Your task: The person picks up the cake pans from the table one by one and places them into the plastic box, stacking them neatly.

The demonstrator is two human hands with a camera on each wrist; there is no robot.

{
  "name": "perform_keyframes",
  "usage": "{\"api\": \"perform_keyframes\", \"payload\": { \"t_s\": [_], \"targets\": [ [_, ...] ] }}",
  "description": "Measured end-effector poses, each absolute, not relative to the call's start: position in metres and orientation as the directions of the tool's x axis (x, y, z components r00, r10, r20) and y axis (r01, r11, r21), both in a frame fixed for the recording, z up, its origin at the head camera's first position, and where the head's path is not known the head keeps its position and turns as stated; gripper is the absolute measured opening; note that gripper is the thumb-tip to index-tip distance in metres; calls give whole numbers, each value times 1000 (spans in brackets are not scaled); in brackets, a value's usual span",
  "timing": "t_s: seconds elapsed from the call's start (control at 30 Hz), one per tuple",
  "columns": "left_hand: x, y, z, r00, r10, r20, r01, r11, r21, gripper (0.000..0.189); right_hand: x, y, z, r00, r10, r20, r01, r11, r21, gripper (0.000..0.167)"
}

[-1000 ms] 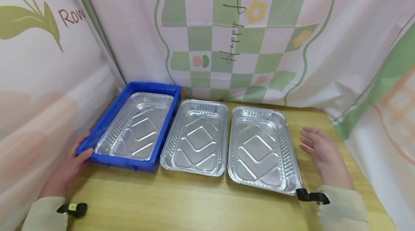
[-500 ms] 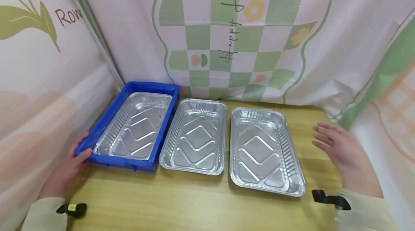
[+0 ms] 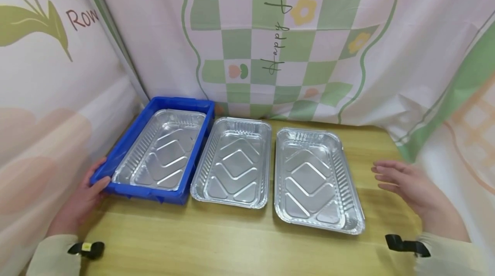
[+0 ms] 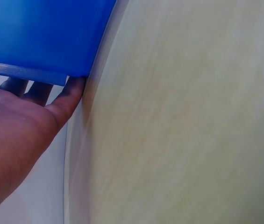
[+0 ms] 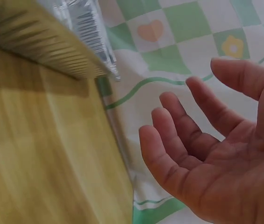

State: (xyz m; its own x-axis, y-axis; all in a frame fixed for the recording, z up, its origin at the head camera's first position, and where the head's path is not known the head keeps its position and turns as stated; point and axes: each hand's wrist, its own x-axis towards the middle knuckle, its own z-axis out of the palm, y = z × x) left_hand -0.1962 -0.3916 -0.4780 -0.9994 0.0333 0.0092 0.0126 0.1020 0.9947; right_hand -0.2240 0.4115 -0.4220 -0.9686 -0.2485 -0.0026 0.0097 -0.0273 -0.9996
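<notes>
My left hand (image 3: 83,200) grips the near-left corner of a blue plastic crate (image 3: 145,193), with the thumb on its near rim and the fingers round its left side. Inside the crate lies a rectangular foil tray (image 3: 166,151). In the left wrist view, fingertips are right at the lower edge of the blue crate (image 4: 38,37). My right hand (image 3: 419,192) is held over the table's right side, apart from the rightmost foil tray (image 3: 313,181), fingers loosely bent and holding nothing. That same hand (image 5: 216,158) shows its bare palm in the right wrist view.
Between the crate and the rightmost tray lies another foil tray (image 3: 236,164). All stand in a row on a wooden table (image 3: 232,246). A patterned curtain (image 3: 239,44) hangs along the back, and cloth drapes close off both sides.
My right hand has moved away to the right and slightly down. The rightmost foil tray has shifted slightly right, widening its gap to the middle one. My left hand stays on the crate.
</notes>
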Motion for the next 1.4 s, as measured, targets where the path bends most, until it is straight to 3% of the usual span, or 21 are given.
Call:
{"api": "perform_keyframes", "payload": {
  "t_s": [0.3,0.5,0.83,1.03,1.4],
  "targets": [
    [-196,-391,-478,-1000,26,0,2,81,997,60,-225,394,-439,-968,-251,-14,-44,227,-973,27],
    [-195,-390,-476,-998,17,-56,-52,209,977,62,-220,386,-449,-950,-306,-62,-49,344,-938,47],
    [-195,-389,-480,-997,61,49,45,-67,997,58,-210,382,-456,-922,-373,-103,-16,303,-953,50],
    [-196,-390,-476,-998,48,38,37,-14,999,57,-208,372,-460,-919,-377,-116,6,280,-960,57],
    [-195,-393,-478,-999,36,2,5,88,996,59,-206,364,-469,-933,-352,-78,7,199,-980,53]
  ]
}}
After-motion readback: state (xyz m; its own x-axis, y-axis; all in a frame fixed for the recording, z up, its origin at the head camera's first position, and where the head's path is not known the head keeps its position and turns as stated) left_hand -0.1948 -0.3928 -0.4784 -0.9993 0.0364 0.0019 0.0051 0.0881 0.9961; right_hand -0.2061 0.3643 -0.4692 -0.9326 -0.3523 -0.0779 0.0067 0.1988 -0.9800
